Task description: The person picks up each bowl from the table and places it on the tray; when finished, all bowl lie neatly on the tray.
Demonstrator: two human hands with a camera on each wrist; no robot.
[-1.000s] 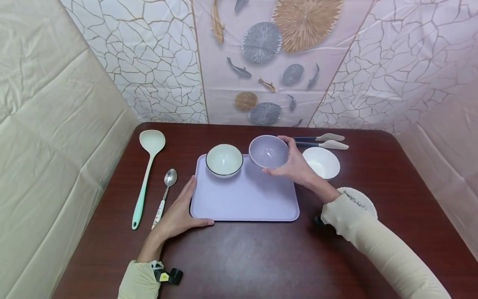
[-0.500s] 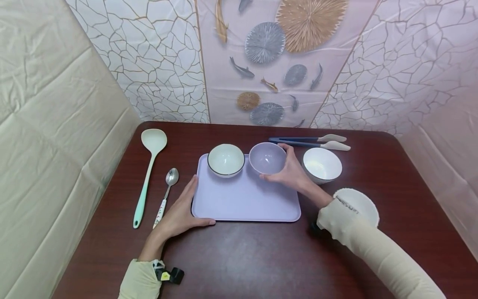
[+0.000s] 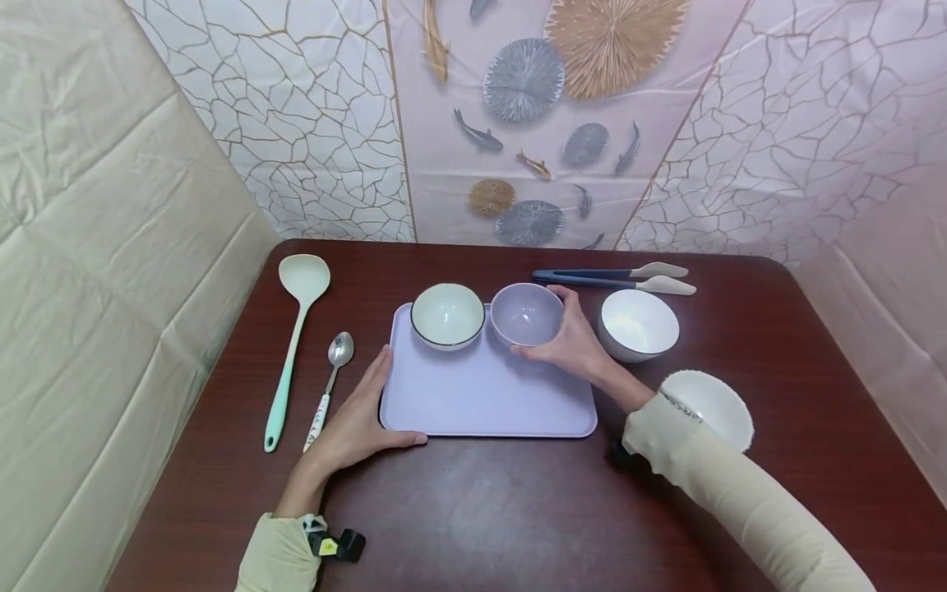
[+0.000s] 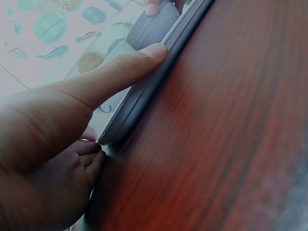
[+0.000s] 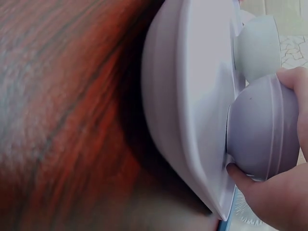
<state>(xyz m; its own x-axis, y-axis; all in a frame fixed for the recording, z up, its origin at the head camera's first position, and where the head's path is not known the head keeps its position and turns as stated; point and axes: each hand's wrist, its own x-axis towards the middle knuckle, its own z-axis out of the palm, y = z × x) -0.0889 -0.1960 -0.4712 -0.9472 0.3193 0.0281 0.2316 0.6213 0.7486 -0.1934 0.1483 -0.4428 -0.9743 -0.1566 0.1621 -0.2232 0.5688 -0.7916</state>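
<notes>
A lavender bowl stands at the back right of the lavender tray. My right hand grips it from the right, with the thumb low on its near side and a finger at the far rim. A pale green bowl with a dark rim sits beside it at the back left of the tray. My left hand touches the tray's front left corner, its fingers lying fairly straight along the left side and the thumb along the front edge. In the left wrist view the thumb rests against the tray's rim.
Left of the tray lie a spoon and a mint-handled ladle-like turner. To the right stand a white bowl and another white dish, partly behind my right sleeve. Blue-handled tongs lie at the back.
My right hand has lowered the lavender bowl onto the back right of the tray, moving slightly towards me and left. The left hand stays at the tray's corner.
</notes>
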